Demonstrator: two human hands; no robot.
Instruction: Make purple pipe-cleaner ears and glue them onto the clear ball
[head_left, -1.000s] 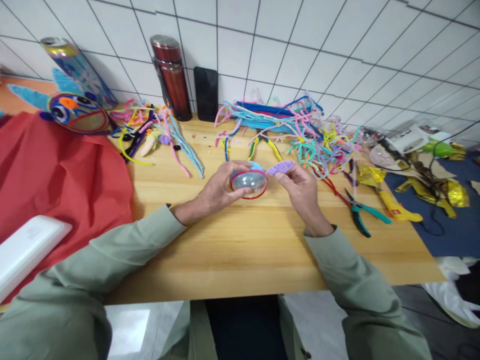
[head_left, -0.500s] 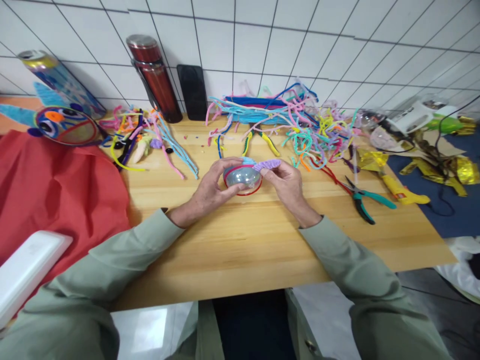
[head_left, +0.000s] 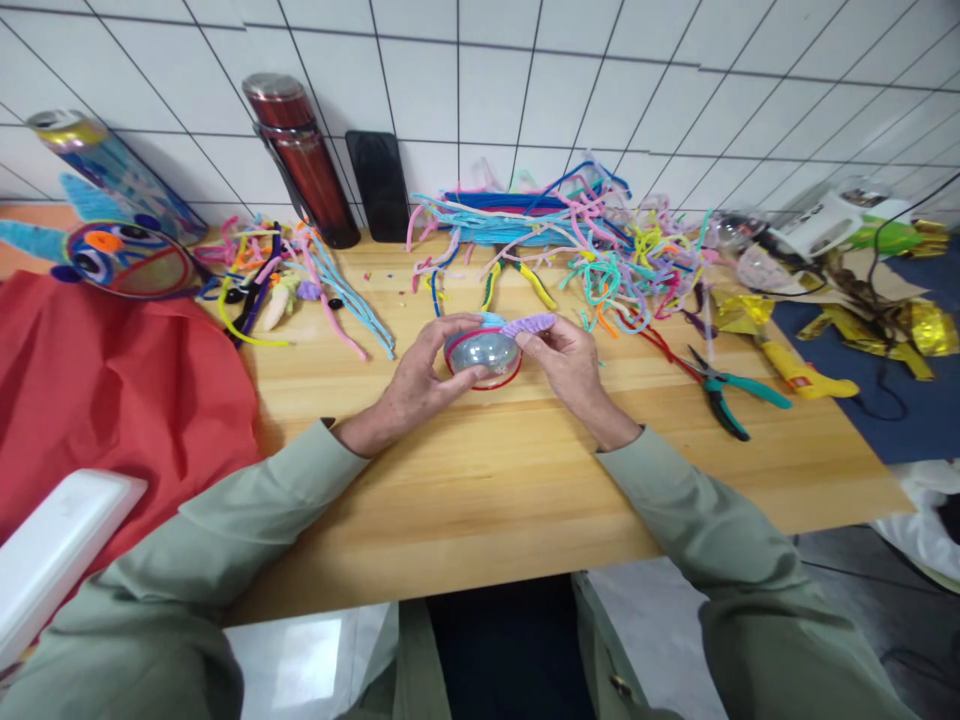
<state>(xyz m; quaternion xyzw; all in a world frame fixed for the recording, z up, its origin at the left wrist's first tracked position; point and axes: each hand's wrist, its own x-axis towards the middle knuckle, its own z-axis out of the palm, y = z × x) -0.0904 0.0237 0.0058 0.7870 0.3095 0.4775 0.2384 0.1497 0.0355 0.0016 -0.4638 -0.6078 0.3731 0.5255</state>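
My left hand (head_left: 433, 370) grips a clear plastic dome (head_left: 486, 352) edged in red, with its fingers along the top and its thumb at the front. A bit of light blue fuzzy material (head_left: 493, 320) shows at the dome's far rim. Between the fingertips and thumb of my right hand (head_left: 568, 362) is a purple fuzzy oval piece (head_left: 529, 325), which looks made of pipe cleaner. The purple piece is at the dome's upper right rim; whether it touches the rim I cannot tell.
Behind my hands lie yellow-handled pliers (head_left: 517, 285) and a heap of pipe cleaners (head_left: 525, 215). Teal-handled pliers (head_left: 727, 395) and a yellow glue gun (head_left: 806, 372) are to the right. At left are a red cloth (head_left: 112, 390), a decorated mask-like piece (head_left: 127, 260), a red thermos (head_left: 300, 160) and a phone (head_left: 377, 185).
The whole view has shifted slightly. Both hands keep nearly the same hold, with the purple piece still at the dome's upper right rim.
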